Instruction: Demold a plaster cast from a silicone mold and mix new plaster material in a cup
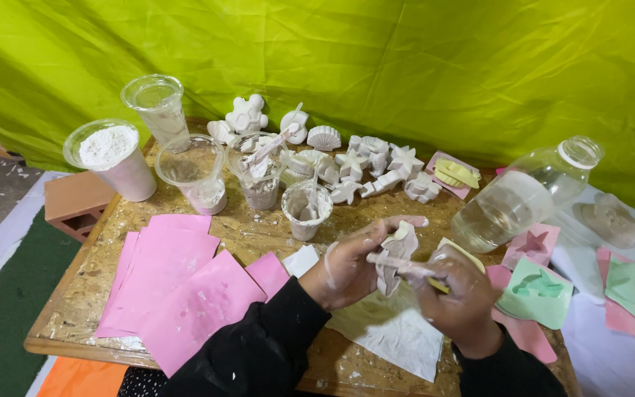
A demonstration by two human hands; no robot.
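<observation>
White plaster casting [397, 254] is held upright above the white sheet [387, 327], its long axis running near-vertical between both hands. Left hand [347, 265] sits to the casting's left, fingers curled round it, thumb over the top edge. Right hand [461, 294] sits to the casting's right and slightly nearer the person, fingers closed on a thin stick [398, 263] whose tip lies across the casting's face. Plaster-smeared cup [307, 209] stands beyond the casting; clear bottle [523, 195] lies beyond and right of it.

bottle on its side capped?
No. The bottle lies tilted on the board with its mouth open, no cap on it.
</observation>
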